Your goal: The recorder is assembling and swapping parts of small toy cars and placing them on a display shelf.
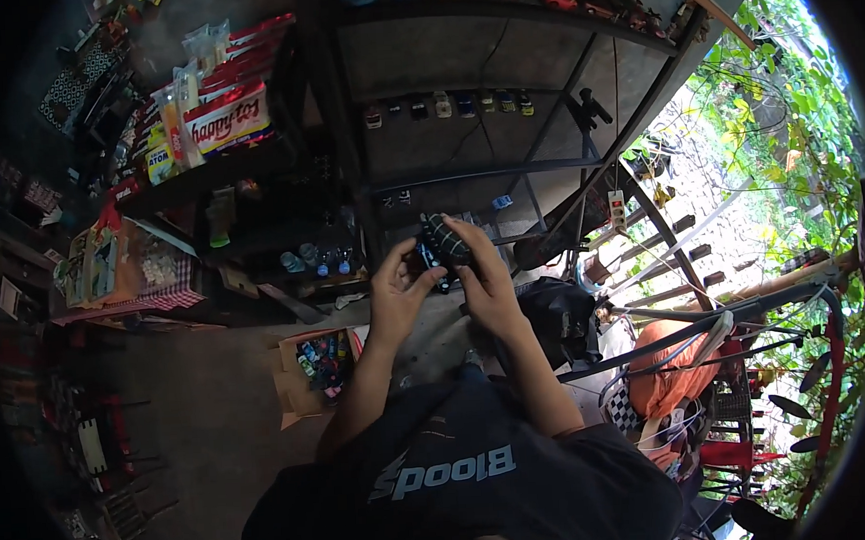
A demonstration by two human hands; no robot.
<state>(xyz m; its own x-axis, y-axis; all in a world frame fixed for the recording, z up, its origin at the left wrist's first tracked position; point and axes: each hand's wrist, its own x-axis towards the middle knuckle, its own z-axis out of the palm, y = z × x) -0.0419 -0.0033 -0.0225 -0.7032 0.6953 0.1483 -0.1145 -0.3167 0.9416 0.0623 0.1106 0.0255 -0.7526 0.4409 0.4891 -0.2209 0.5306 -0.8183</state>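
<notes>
In front of my chest both hands come together at the middle of the view. My left hand [400, 296] is closed, thumb and fingers pinching a small dark toy car [432, 260] whose details are mostly covered. My right hand [489, 285] grips a dark checked cloth [445, 239] with pale lines, bunched up against the toy. To the left of my left forearm, an open cardboard box [288, 381] on the floor contains several small toy cars [323, 360].
Ahead stands a dark metal rack [477, 176]; a row of toy cars [443, 105] and a blue one [502, 201] rest on it. Snack packs [228, 120] fill a shelf at far left. On the right are a black bag [558, 313], a power strip [617, 214] and a bicycle frame [743, 314].
</notes>
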